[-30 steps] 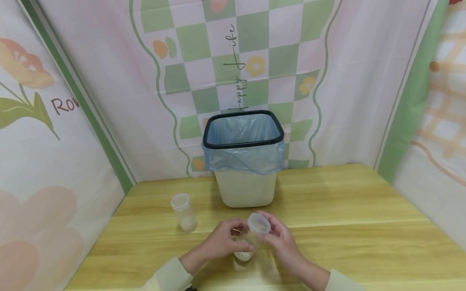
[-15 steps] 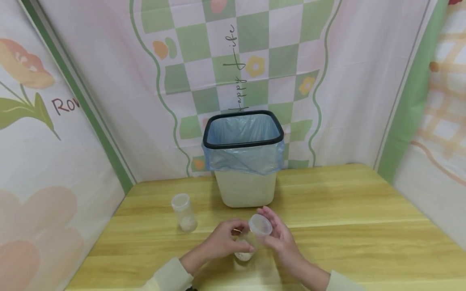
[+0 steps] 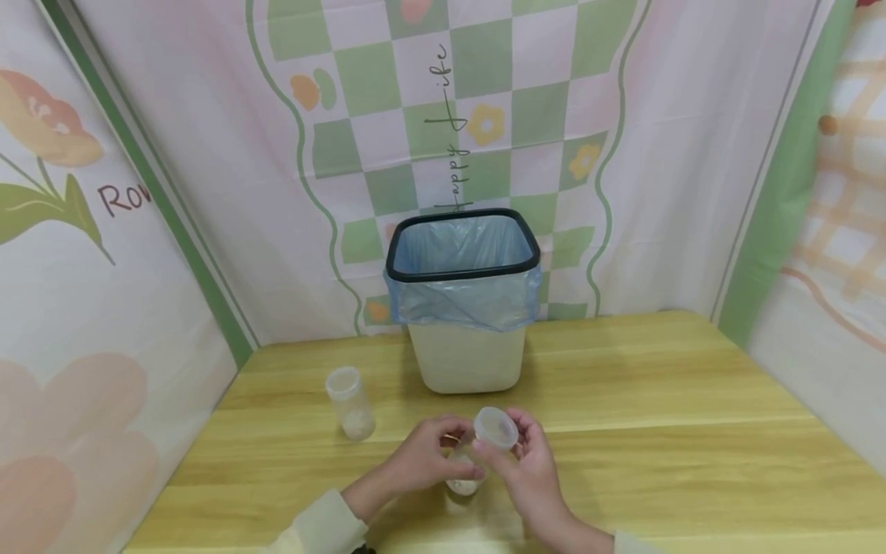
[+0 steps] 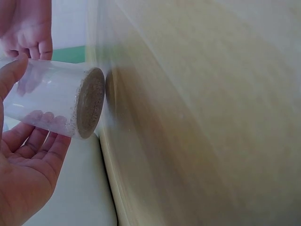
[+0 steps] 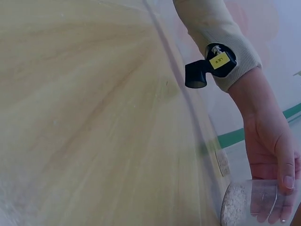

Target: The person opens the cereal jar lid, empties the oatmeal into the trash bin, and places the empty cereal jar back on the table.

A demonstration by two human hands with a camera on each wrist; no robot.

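Observation:
A clear plastic jar [image 3: 462, 475] with pale, crumbly stuff at its bottom leans a little in front of me, its base at or just over the tabletop. My left hand [image 3: 425, 455] grips its side, thumb in front and fingers behind; the left wrist view shows this jar [image 4: 56, 96] between thumb and fingers. On top sits a translucent lid [image 3: 495, 428], whose edge my right hand [image 3: 533, 469] holds with thumb and fingertips. A second, similar jar [image 3: 351, 408] stands to the left, also with pale stuff inside.
Behind the hands, a white bin [image 3: 471, 358] with a blue liner bag and black rim stands at the back of the wooden table [image 3: 657, 431]. Patterned curtains [image 3: 671, 154] surround the table at the back and sides.
My right hand's fingers loosened and straightened half a second ago; now thumb and fingers are back around the lid's edge, the thumb farther left. The left hand and jar stay put.

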